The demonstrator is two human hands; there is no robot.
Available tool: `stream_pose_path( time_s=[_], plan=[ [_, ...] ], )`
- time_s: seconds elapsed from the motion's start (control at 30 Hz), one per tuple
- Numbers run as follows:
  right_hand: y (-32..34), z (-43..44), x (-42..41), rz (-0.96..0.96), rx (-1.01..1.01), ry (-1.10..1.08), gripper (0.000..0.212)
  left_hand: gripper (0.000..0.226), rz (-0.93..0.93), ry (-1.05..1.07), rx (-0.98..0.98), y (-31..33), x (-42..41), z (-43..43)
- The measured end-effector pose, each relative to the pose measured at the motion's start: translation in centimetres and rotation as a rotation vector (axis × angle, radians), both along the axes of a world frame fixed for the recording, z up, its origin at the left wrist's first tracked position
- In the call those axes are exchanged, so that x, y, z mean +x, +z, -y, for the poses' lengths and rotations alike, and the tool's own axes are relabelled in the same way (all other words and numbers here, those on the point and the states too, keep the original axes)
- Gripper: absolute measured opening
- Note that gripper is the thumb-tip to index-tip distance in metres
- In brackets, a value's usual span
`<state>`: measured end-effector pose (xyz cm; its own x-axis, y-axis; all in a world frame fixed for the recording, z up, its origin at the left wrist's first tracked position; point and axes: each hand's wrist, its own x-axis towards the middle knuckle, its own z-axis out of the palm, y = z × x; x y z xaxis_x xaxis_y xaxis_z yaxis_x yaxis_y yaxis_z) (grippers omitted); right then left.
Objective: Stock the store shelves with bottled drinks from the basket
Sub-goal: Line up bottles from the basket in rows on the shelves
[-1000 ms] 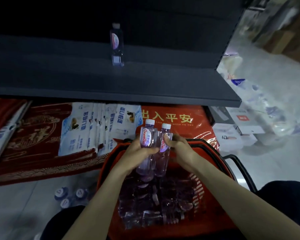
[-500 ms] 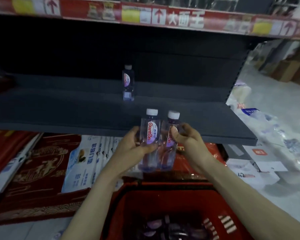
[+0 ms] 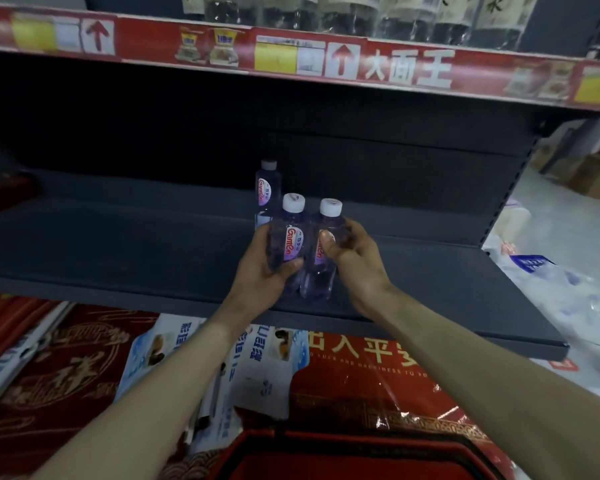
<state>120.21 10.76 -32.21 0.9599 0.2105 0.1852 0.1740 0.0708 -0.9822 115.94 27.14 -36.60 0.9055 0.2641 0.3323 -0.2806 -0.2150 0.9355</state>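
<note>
Two clear water bottles with white caps are held upright side by side over the dark shelf (image 3: 118,251). My left hand (image 3: 262,268) grips the left bottle (image 3: 290,237) around its labelled middle. My right hand (image 3: 354,259) grips the right bottle (image 3: 323,268), thumb across its label. Whether their bases touch the shelf I cannot tell. A third bottle (image 3: 267,188) stands upright on the shelf just behind the left one. The red basket (image 3: 361,448) shows only its rim at the bottom edge.
A red price strip (image 3: 326,60) fronts the upper shelf, which carries several bottles. Red mats (image 3: 66,372) and white-blue packages (image 3: 257,348) lie under the shelf. Plastic-wrapped goods (image 3: 551,282) and boxes sit on the floor to the right.
Both hands lifted the two bottles out of the basket and carried them up and forward over the shelf, close to the standing bottle. The view tilted upward.
</note>
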Motion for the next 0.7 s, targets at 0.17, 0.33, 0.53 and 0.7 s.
stream_pose_path(
  time_s=[0.17,0.33,0.53,0.7],
  plan=[
    [-0.9,-0.7,1.3,0.035,-0.018,0.010,0.029,0.056,0.001,0.035,-0.041,-1.1,1.7,-0.6],
    [-3.0,1.1,0.4,0.111,-0.400,0.007,0.062,0.062,-0.096,0.091,0.257,-1.6,1.0,-0.9],
    [-5.7,0.6,1.4,0.112,-0.627,-0.127,0.040,0.044,-0.196,0.214,0.368,-2.7,2.0,-1.6],
    [-5.5,-1.1,4.5,0.105,-0.738,-0.138,0.038,0.048,-0.223,0.224,0.422,-2.3,4.5,-2.7]
  ],
)
